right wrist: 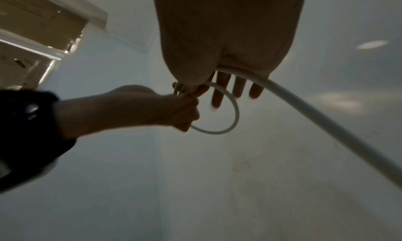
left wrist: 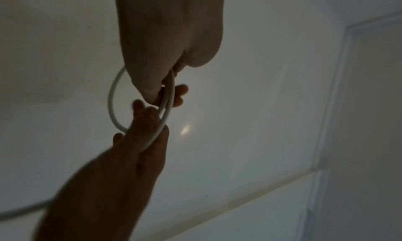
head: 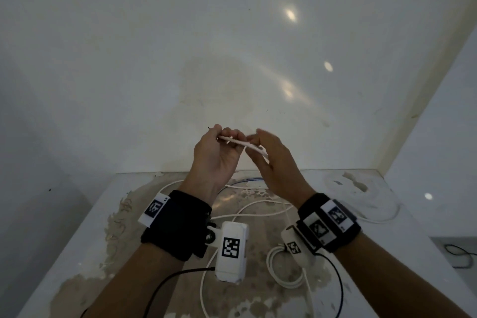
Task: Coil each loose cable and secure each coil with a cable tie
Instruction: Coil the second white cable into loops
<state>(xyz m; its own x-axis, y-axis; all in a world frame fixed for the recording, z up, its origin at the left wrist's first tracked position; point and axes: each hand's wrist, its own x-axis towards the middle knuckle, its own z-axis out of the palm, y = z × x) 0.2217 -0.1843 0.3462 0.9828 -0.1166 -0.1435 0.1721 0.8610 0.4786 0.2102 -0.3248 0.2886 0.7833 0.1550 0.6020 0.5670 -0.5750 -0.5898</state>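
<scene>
Both hands are raised in front of the white wall, above the table. My left hand [head: 222, 144] pinches a small loop of white cable [head: 241, 142] between thumb and curled fingers. My right hand [head: 268, 157] meets it from the right, and the cable runs through it at the thumb. In the left wrist view the loop [left wrist: 112, 103] hangs from the left hand [left wrist: 165, 38] and crosses the right hand [left wrist: 135, 146]. The right wrist view shows three fingers [right wrist: 238, 88] of the right hand [right wrist: 228, 30] stretched out. There the cable [right wrist: 304, 107] trails off down to the right.
Below the hands, loose white cable [head: 258, 210] sprawls over a worn, patchy table [head: 85, 253]. A small white coil [head: 281, 268] lies near my right wrist. A larger white bundle [head: 361, 188] sits at the back right corner, and a thin black wire [head: 462, 253] lies far right.
</scene>
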